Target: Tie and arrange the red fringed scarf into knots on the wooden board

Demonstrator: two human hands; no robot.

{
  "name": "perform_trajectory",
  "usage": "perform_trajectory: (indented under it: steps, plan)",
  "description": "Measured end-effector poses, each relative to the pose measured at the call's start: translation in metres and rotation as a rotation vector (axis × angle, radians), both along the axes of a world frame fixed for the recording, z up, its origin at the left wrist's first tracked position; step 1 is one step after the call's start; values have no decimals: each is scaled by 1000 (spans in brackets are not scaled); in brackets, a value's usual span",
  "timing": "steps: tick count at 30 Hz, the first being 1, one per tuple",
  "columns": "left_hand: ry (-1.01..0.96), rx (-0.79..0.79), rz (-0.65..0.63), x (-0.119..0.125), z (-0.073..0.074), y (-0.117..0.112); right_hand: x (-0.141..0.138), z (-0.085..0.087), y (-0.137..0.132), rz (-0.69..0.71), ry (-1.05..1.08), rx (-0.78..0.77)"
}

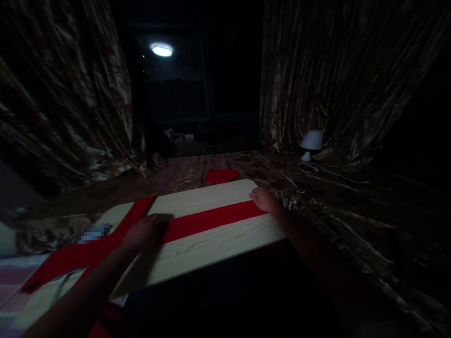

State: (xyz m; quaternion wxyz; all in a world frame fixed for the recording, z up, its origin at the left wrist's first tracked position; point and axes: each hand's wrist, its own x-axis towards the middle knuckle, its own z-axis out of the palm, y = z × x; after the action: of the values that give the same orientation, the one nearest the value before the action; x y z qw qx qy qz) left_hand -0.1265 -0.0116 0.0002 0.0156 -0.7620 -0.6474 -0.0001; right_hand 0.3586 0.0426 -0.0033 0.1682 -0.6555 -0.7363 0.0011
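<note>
A pale wood-grained board (pixel 211 253) with rounded corners lies in front of me. A long red fabric strip (pixel 211 221) runs lengthwise over it, and another red band (pixel 138 211) crosses near the left end. My left hand (pixel 146 231) rests on the red fabric where the bands meet; its fingers point right and look stretched, though shadow darkens them. At the board's right end, my right hand (pixel 263 199) closes on the end of the strip by the edge, with the fingertips over the wood. Part of the crossing band is hidden by my left forearm.
Behind the board lies a red piece (pixel 221 176) on a dark patterned cover (pixel 183 173). A small white lamp (pixel 312 141) with its cord stands at the right. Patterned curtains (pixel 299 84) flank a dark window (pixel 176 98). A blurred patch (pixel 92 233) sits near the board's left end.
</note>
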Motion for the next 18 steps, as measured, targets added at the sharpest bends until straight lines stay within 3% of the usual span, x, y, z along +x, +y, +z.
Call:
perform_trajectory:
  steps: [4, 9, 12, 18]
  plan:
    - [-92, 50, -130, 49, -6, -20, -74, -11, -14, 182, -23, -52]
    - [-138, -26, -78, 81, -24, -32, -139, -28, -31, 256, -107, -164]
    - [-161, -24, -65, 84, -30, -32, -149, -35, -32, 236, -144, -219]
    - [-198, -56, -80, 90, -28, -32, -137, -35, -27, 182, -186, -235]
